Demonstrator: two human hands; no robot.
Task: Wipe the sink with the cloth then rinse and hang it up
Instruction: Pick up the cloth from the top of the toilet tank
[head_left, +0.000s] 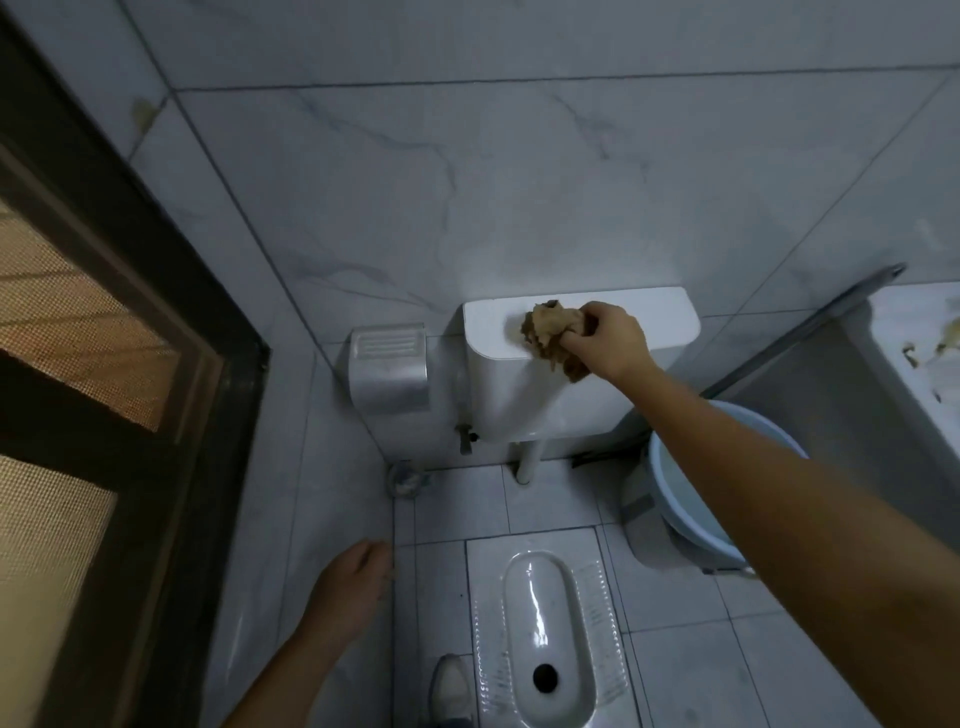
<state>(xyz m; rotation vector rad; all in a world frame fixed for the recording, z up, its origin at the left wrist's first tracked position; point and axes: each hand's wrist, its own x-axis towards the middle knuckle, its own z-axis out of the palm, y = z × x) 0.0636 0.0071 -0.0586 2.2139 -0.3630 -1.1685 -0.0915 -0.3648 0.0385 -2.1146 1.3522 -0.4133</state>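
Right hand reaches forward, arm extended, fingers curled round a bunched tan cloth. The cloth is pressed on the front edge of the white cistern lid, and part of it hangs over the front face.

Left hand is low at the left, well apart from the right. Its fingers are loose and hold nothing; it is slightly blurred.

Sink is at the far right edge, only partly in frame. It is white, with brownish smears on its top, and stands well apart from the cloth.

A grey pole leans along the wall between cistern and sink. A pale blue bucket stands on the floor below the right forearm, partly hidden by it.

A metal paper holder is fixed to the wall just left of the cistern. A squat pan is set in the tiled floor, below the cistern. A shoe rests just left of the pan. A dark-framed door with patterned glass fills the left side.
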